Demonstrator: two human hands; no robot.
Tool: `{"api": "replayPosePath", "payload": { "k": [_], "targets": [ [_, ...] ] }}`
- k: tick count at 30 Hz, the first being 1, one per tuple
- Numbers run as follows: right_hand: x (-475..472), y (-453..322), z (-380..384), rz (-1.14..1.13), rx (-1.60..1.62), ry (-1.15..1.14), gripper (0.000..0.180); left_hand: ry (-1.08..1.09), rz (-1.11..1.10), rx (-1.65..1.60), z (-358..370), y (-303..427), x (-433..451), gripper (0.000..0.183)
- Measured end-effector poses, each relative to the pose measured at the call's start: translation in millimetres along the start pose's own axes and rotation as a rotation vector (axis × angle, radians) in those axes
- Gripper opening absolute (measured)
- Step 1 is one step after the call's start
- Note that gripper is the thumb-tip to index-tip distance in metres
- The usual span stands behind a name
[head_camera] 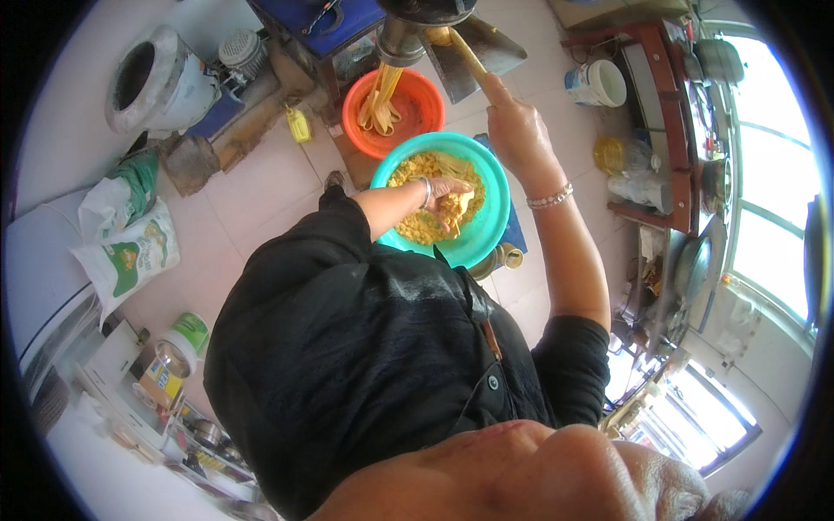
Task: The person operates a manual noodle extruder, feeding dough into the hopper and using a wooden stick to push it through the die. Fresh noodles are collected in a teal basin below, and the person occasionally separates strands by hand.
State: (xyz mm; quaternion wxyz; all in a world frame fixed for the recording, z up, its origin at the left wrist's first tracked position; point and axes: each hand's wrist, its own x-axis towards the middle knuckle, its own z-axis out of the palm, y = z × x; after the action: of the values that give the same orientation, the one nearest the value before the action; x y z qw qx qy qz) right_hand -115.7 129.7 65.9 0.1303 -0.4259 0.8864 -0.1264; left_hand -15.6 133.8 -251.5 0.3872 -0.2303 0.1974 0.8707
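My left hand holds a clump of crumbly yellow dough over a turquoise basin, which contains more crumbs and some pale strips. Raised at the right, my right hand grips a wooden stick whose rounded far end is beside a dark metal extruding machine. Flat yellow noodle strips hang from the machine's outlet and fold into an orange-red basin just beyond the turquoise one. A metal tray or chute is partly behind the stick.
A blue-topped table stands beyond the machine. To the left are a yellow bottle, a large round metal machine and sacks. A white bucket and a red-framed counter are on the right. Metal containers are near the turquoise basin.
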Motion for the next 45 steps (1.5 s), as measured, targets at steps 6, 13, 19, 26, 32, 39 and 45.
{"api": "replayPosePath", "payload": {
  "k": [6, 13, 19, 26, 32, 39, 45],
  "targets": [
    [9.7, 4.5, 5.1, -0.021, -0.053, -0.06, 0.051, 0.005, 0.144, 0.174, 10.6, -3.0, 6.2, 0.024],
    [10.2, 0.8, 12.4, -0.004, -0.054, -0.01, 0.052, 0.24, 0.319, 0.266, 22.1, -9.4, 8.7, 0.022],
    [14.4, 4.1, 26.0, 0.008, -0.034, 0.049, 0.047, 0.286, 0.347, 0.412, 32.0, -5.7, 2.3, 0.018],
    [3.5, 13.1, -0.6, -0.025, 0.086, 0.098, 0.048, 0.16, 0.138, 0.322, 33.9, 5.0, -1.7, 0.025],
    [-5.0, 8.2, 7.8, -0.01, 0.047, 0.073, 0.043, -0.148, 0.103, 0.077, 22.9, 0.8, -3.3, 0.054],
    [6.9, 4.9, 14.5, 0.006, -0.025, 0.034, 0.044, -0.345, -0.053, -0.162, 51.8, 4.8, -35.3, 0.054],
    [10.9, 1.3, 17.6, -0.003, -0.048, 0.023, 0.043, -0.294, 0.098, 0.121, 52.1, 8.8, -25.1, 0.042]
  ]
}}
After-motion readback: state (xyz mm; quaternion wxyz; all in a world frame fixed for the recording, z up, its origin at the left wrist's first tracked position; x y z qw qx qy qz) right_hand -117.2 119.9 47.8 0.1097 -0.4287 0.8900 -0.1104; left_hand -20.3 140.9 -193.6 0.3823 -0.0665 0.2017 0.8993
